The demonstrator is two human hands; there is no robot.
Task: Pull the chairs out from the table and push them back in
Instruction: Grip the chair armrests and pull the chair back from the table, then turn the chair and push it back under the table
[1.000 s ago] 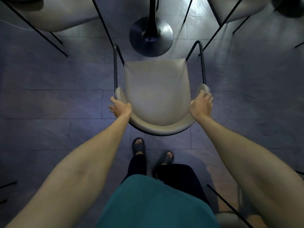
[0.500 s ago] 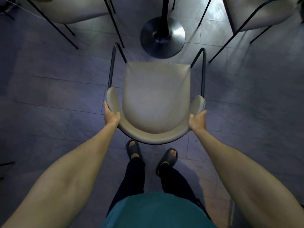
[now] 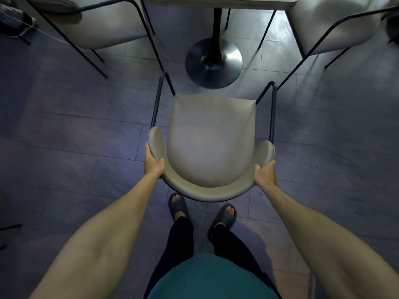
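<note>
A beige chair (image 3: 210, 143) with a curved backrest and thin black metal arms stands on the tiled floor in front of me, pulled clear of the table (image 3: 224, 0). Only the table's near edge shows at the top, above its black post and round base (image 3: 213, 62). My left hand (image 3: 153, 162) grips the left side of the backrest. My right hand (image 3: 266, 174) grips the right side of it. My sandalled feet stand just behind the chair.
Two more beige chairs flank the table: one at the upper left (image 3: 92, 22), one at the upper right (image 3: 345, 24), their thin black legs slanting onto the floor. A dark object lies at the far left edge (image 3: 15, 22). Grey floor tiles spread to both sides.
The chair has come toward me, away from the table base, with both hands moving back along it. My hands slid from the armrest tips to the backrest sides. The table edge is now visible.
</note>
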